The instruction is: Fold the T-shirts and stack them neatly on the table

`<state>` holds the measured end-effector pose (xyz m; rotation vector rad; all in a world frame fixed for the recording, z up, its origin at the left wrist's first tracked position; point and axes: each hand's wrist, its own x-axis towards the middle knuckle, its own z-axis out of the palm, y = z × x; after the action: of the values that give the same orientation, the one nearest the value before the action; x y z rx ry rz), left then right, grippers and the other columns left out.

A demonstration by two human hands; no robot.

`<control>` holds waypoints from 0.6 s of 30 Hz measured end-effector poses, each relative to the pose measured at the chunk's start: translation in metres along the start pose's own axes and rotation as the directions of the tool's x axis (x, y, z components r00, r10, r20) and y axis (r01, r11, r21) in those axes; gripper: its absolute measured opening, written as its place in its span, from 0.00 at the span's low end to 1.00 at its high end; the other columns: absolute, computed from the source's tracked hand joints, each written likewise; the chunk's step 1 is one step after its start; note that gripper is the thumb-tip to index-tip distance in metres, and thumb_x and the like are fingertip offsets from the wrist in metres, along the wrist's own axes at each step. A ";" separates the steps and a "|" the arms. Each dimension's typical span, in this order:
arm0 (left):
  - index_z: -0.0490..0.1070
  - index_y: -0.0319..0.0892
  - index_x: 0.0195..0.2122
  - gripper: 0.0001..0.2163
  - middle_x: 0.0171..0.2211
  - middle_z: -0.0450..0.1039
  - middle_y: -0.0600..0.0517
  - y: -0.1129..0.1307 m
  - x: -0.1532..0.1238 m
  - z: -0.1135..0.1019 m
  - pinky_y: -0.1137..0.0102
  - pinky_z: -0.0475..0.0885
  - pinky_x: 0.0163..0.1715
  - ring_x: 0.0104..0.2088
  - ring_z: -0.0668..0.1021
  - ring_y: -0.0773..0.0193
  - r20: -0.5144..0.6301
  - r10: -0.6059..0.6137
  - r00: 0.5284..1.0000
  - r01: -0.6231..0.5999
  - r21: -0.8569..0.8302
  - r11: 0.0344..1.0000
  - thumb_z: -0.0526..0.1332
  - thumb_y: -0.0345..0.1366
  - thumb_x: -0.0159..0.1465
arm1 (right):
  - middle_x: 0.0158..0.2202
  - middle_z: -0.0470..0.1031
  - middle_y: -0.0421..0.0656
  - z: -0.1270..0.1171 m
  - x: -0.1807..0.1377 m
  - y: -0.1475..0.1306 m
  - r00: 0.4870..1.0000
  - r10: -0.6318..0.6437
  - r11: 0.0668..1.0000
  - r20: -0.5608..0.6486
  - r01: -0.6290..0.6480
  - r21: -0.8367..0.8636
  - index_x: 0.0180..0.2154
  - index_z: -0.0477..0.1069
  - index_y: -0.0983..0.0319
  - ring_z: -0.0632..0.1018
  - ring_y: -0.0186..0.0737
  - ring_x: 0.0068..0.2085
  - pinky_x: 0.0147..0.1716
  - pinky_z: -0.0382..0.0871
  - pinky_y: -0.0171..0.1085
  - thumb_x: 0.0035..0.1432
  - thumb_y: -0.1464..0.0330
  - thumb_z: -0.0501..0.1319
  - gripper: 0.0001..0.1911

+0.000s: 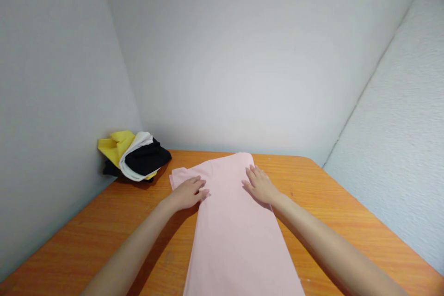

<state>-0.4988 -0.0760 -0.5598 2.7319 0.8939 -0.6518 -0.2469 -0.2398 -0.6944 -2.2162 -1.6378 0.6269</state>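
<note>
Pink cloth [236, 222] lies flat mid-table [347, 222], long strip running near to far. Likely light, soft, limp, prone to slide on wood; best pinched at edges or corners. Left hand [187, 193] and right hand [261, 185] press flat on far part, fingers extended, close together, gripping nothing. Clothes pile [135, 156] far left corner.

The pink cloth [236, 226] runs off the bottom edge of the picture, so its near end is not visible. Both forearms are cut off there too. The left hand [187, 193] covers part of the cloth's left margin, and the right hand [261, 185] hides a patch near the right edge (the palms face down, unseen). In the pile of clothes [135, 156] in the corner, yellow, white and black pieces overlap; what each garment is cannot be told. The table [347, 222] is cut off at the lower corners.
</note>
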 end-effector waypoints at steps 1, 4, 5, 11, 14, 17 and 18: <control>0.62 0.45 0.62 0.28 0.65 0.58 0.44 -0.001 0.006 0.006 0.58 0.57 0.60 0.65 0.61 0.51 0.027 -0.009 1.000 0.009 -0.002 1.000 0.45 0.55 0.68 | 0.68 0.45 0.58 0.007 0.012 0.004 0.999 0.040 0.999 0.036 -0.039 -0.006 0.67 0.52 0.69 0.48 0.59 0.68 0.64 0.46 0.53 0.67 0.49 0.44 0.38; 0.53 0.49 0.67 0.31 0.70 0.43 0.47 -0.006 0.026 0.022 0.49 0.49 0.63 0.69 0.49 0.49 0.063 -0.042 0.997 0.041 0.014 0.999 0.43 0.58 0.67 | 0.69 0.43 0.56 0.022 0.042 0.017 0.987 0.121 0.993 0.105 -0.120 -0.020 0.68 0.50 0.65 0.46 0.62 0.68 0.64 0.45 0.55 0.65 0.46 0.46 0.40; 0.51 0.50 0.67 0.31 0.70 0.41 0.48 -0.008 0.033 0.026 0.49 0.47 0.64 0.69 0.48 0.51 0.063 -0.050 0.997 0.049 0.021 0.999 0.42 0.58 0.67 | 0.69 0.43 0.54 0.022 0.050 0.021 0.985 0.135 0.991 0.108 -0.133 -0.024 0.68 0.50 0.63 0.47 0.61 0.68 0.64 0.44 0.54 0.65 0.47 0.46 0.39; 0.50 0.46 0.68 0.30 0.70 0.42 0.44 -0.005 0.076 0.022 0.46 0.48 0.63 0.69 0.50 0.47 0.065 -0.138 0.988 0.134 0.063 0.989 0.43 0.55 0.69 | 0.69 0.44 0.53 -0.013 0.089 0.021 0.985 0.158 0.987 0.065 -0.156 -0.036 0.67 0.53 0.63 0.45 0.57 0.68 0.64 0.35 0.58 0.68 0.58 0.48 0.30; 0.51 0.39 0.67 0.30 0.69 0.44 0.38 0.008 0.064 0.005 0.43 0.43 0.63 0.68 0.49 0.43 0.053 -0.154 0.987 0.149 0.085 0.985 0.46 0.51 0.69 | 0.70 0.40 0.51 -0.041 0.074 0.002 0.994 0.105 0.994 0.014 -0.104 -0.046 0.66 0.54 0.63 0.40 0.53 0.69 0.65 0.29 0.54 0.66 0.61 0.54 0.30; 0.49 0.38 0.68 0.28 0.70 0.41 0.42 0.024 -0.001 -0.009 0.49 0.41 0.66 0.69 0.45 0.50 -0.043 -0.049 0.998 0.052 0.083 0.995 0.47 0.46 0.70 | 0.67 0.51 0.53 -0.069 0.006 -0.010 1.000 -0.016 1.000 -0.026 0.016 -0.007 0.63 0.58 0.64 0.53 0.52 0.66 0.64 0.43 0.51 0.67 0.60 0.53 0.26; 0.51 0.40 0.67 0.27 0.69 0.47 0.43 0.030 -0.035 -0.009 0.52 0.45 0.66 0.69 0.50 0.53 -0.140 0.028 0.990 -0.021 0.054 0.998 0.48 0.45 0.70 | 0.63 0.58 0.54 -0.077 -0.030 -0.011 0.992 -0.110 0.993 -0.056 0.112 0.032 0.60 0.61 0.65 0.61 0.52 0.62 0.61 0.52 0.50 0.68 0.60 0.52 0.24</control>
<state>-0.5031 -0.1148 -0.5343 2.8602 0.8837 -0.4894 -0.2238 -0.2641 -0.6187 -2.0823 -1.6961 0.5565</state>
